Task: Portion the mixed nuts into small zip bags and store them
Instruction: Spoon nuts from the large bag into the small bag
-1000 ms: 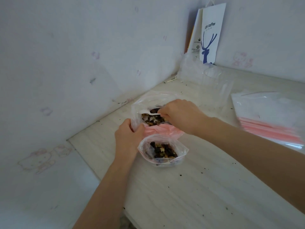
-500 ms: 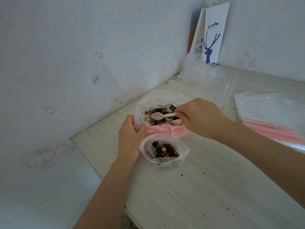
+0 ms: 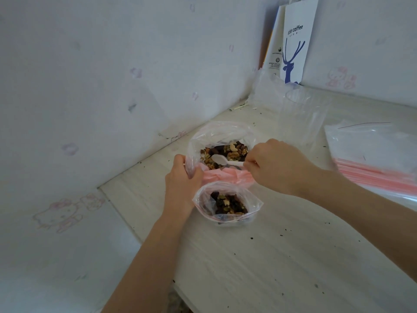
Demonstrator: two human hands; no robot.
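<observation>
1. Curled fingers of the left hand [image 3: 182, 177] grip the left rim of the large clear bag [image 3: 216, 134] and hold its mouth wide. The bag stands near the tabletop's [image 3: 270, 256] left edge.
2. Mixed nuts [image 3: 234, 150] lie in the bottom of this bag. A white plastic spoon [image 3: 222, 159] reaches in over them, bowl to the left.
3. The small zip bag [image 3: 252, 207] stands open just in front of the large one, partly filled with nuts and touching its folded pink strip.
4. The right hand [image 3: 277, 166] is clenched, its fingertips pinching the spoon's handle.
5. Crumpled clear plastic [image 3: 293, 109] and a white paper carrier [image 3: 293, 41] with a blue deer occupy the back corner.
6. A stack of flat zip bags [image 3: 372, 159] with pink strips lies at the right edge.
</observation>
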